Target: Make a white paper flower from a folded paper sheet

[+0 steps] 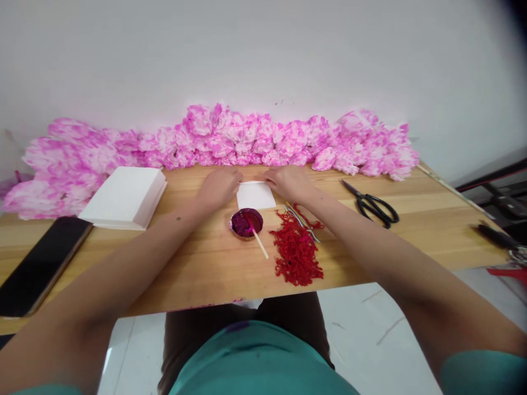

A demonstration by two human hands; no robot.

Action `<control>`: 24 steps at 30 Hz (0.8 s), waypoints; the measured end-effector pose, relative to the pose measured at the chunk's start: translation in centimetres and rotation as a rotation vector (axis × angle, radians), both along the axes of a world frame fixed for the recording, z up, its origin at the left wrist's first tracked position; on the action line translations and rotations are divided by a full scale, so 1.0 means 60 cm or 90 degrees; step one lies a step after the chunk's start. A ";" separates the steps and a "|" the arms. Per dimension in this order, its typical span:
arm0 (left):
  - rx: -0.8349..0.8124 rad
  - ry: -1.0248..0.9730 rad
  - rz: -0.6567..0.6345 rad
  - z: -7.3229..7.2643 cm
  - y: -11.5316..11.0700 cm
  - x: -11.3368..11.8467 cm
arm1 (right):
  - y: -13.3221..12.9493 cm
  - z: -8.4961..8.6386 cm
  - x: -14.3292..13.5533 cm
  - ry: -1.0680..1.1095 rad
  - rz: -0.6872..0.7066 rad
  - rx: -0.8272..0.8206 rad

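Note:
A small white sheet of paper (256, 196) lies on the table in front of me, with a narrow fold or raised strip along its far edge. My left hand (221, 185) is at the far left corner of the paper, its curled fingers gripping the edge. At the far right corner my right hand (289, 182) holds the same edge, fingers bent inward. Just nearer to me stands a round dish of dark magenta paint (242, 224) with a pale stick (260, 244) leaning out. Right of it lies a heap of red yarn-like strands (297, 249) with several thin wires (302, 219).
A thick stack of white paper (123, 195) and a black phone (43, 263) lie at the left. Black-handled scissors (373, 204) rest at the right. Many pink and white paper flowers (247, 134) line the wall behind the wooden table (197, 274). Pliers (500, 238) lie far right.

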State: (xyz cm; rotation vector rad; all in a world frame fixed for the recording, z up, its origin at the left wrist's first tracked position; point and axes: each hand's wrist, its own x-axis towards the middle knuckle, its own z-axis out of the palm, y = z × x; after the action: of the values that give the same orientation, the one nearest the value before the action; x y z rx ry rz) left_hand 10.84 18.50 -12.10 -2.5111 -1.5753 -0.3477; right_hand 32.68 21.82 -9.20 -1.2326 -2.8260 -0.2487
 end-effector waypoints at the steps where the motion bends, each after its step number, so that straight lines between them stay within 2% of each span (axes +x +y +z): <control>1: 0.012 -0.001 0.007 -0.003 -0.001 0.000 | 0.000 -0.003 0.003 0.007 0.008 0.007; 6: 0.043 0.000 0.014 -0.011 -0.008 0.001 | -0.003 -0.012 0.010 0.005 0.015 0.025; 14: 0.068 0.023 -0.045 -0.020 -0.008 -0.006 | 0.000 -0.024 0.015 0.024 0.027 0.032; 24: -0.032 -0.039 -0.071 -0.001 -0.010 -0.007 | 0.005 -0.026 0.021 0.020 0.038 0.028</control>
State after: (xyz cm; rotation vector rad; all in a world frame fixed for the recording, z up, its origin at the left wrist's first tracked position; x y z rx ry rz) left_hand 10.45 17.87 -12.14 -2.6574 -1.4866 -0.4071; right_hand 33.93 22.15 -10.76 -1.1318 -2.8094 -0.2832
